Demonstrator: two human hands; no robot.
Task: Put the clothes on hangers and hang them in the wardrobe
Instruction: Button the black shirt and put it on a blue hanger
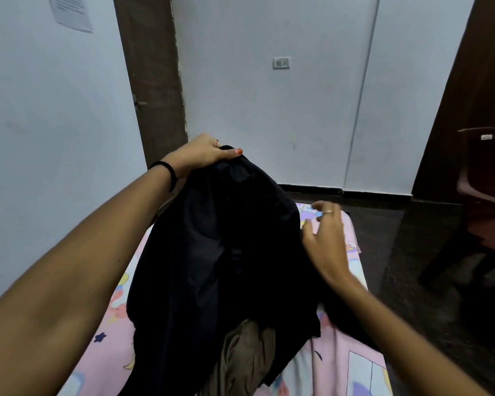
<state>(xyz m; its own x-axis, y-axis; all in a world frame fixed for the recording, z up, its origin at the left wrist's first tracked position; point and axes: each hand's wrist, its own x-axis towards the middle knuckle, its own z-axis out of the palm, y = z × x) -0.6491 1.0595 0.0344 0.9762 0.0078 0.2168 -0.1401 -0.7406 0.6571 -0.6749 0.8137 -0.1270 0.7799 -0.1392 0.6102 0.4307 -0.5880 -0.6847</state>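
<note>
Black garment (226,252): soft, floppy, light by look; hangs above bed (340,367), lower part draped on it. Best hold: top edge or shoulders. Left hand (203,152) pinches top edge, lifts it. Right hand (323,232) just beside garment, fingers loose, holds nothing. Count: one black garment, one brown garment (246,358) under it. No hangers seen.

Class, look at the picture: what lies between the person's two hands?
In the head view, the dark garment hangs between them: left hand grips its top; right hand hovers beside it.
</note>
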